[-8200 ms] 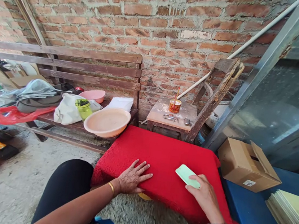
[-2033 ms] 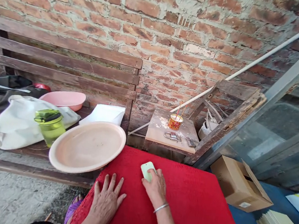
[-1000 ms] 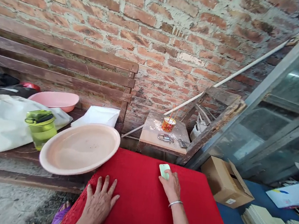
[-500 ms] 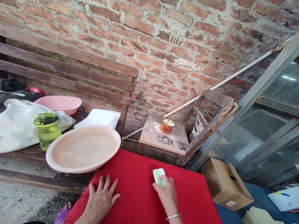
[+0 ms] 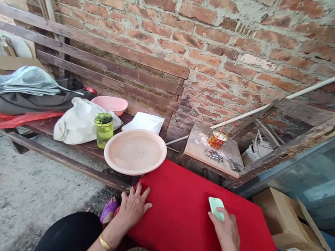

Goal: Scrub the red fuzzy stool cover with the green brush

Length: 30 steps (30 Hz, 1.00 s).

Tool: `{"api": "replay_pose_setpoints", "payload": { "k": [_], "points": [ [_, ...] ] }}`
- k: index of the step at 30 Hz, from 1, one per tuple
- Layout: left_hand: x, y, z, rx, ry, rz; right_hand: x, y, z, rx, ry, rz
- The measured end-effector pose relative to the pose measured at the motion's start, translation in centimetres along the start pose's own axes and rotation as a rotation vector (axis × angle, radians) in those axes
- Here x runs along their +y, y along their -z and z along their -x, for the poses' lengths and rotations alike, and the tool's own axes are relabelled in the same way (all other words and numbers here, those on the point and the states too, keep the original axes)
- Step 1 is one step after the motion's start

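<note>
Red cloth: the red cloth (image 5: pixel 171 219) lies spread over a low table and hangs down at its near edge; its top looks mostly smooth.
Mint-green piece: the flat mint-green piece (image 5: pixel 215 205) is inside the table's far edge, right of the middle; whether its underside presses on the cloth cannot be told.
Right hand: the right hand (image 5: pixel 229 232) pinches the piece's near end, thumb on the left side, fingers curled over the other.
Left hand: the left hand (image 5: pixel 133 208) rests palm down at the table's left edge, fingers spread, holding nothing.
Table's far-left corner: the peach basin (image 5: pixel 135 154) sits just beside it, jutting past the front edge of the wooden bench (image 5: pixel 110 46).
Chair beyond the far edge: the chair (image 5: pixel 196 151) bears a red-and-gold pot (image 5: pixel 216 141) with thin sticks.
Stage: the cloth is already laid out; with the piece in hand, the work seems under way, not finished. No mark divides treated cloth from untouched, so what is left cannot be told.
</note>
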<state>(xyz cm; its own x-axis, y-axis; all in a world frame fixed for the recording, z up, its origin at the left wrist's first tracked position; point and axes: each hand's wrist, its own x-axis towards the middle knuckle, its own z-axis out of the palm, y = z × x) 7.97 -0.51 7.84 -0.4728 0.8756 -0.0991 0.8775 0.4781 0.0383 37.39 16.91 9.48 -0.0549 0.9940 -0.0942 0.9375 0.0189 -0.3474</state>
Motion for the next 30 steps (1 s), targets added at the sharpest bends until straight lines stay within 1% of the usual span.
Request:
{"api": "replay_pose_setpoints", "payload": {
  "k": [2,5,7,8,9,11,13,16,18,19,21,23,27,29,30],
  "points": [
    [0.1,0.3,0.1,-0.014,0.001,0.002,-3.5,-1.9,1.2,-0.03,0.123,-0.035],
    [0.6,0.9,-0.1,-0.071,0.025,0.008,-9.3,-5.3,3.1,-0.087,0.326,-0.097],
    [0.8,1.3,-0.3,-0.091,0.037,0.011,-11.7,-6.9,3.8,-0.112,0.41,-0.124],
    [0.8,1.3,-0.4,-0.092,0.038,0.01,-12.1,-7.2,3.8,-0.118,0.427,-0.132],
    [0.9,1.4,-0.4,-0.087,0.036,0.008,-11.8,-7.2,3.7,-0.121,0.428,-0.136],
    [0.9,1.3,-0.4,-0.077,0.031,0.009,-9.7,-6.4,2.9,-0.116,0.384,-0.135],
    [0.8,1.1,-0.3,-0.061,0.027,0.014,-6.2,-4.7,1.8,-0.095,0.29,-0.116],
    [0.9,0.6,-0.2,-0.033,0.029,0.019,-1.2,-1.8,0.3,-0.026,0.111,-0.054],
    [1.0,0.2,-0.3,-0.027,0.038,0.016,0.1,-0.6,-0.2,0.018,0.037,-0.015],
    [1.0,0.0,-0.3,-0.027,0.043,0.013,-0.1,-0.4,-0.3,0.03,0.03,-0.004],
    [1.1,-0.3,-0.4,-0.024,0.047,0.004,-2.0,-0.8,-0.3,0.033,0.074,-0.002],
    [1.1,-0.6,-0.4,-0.009,0.043,-0.014,-5.6,-2.1,-0.3,0.018,0.171,-0.015],
    [0.8,-1.0,-0.1,0.026,0.026,-0.055,-13.8,-5.1,-0.4,-0.019,0.401,-0.032],
    [0.7,-1.2,0.0,0.047,0.007,-0.074,-16.5,-6.2,-0.7,-0.046,0.491,-0.027],
    [0.6,-1.3,0.0,0.059,-0.002,-0.085,-17.3,-6.5,-1.0,-0.065,0.526,-0.022]
  ]
}}
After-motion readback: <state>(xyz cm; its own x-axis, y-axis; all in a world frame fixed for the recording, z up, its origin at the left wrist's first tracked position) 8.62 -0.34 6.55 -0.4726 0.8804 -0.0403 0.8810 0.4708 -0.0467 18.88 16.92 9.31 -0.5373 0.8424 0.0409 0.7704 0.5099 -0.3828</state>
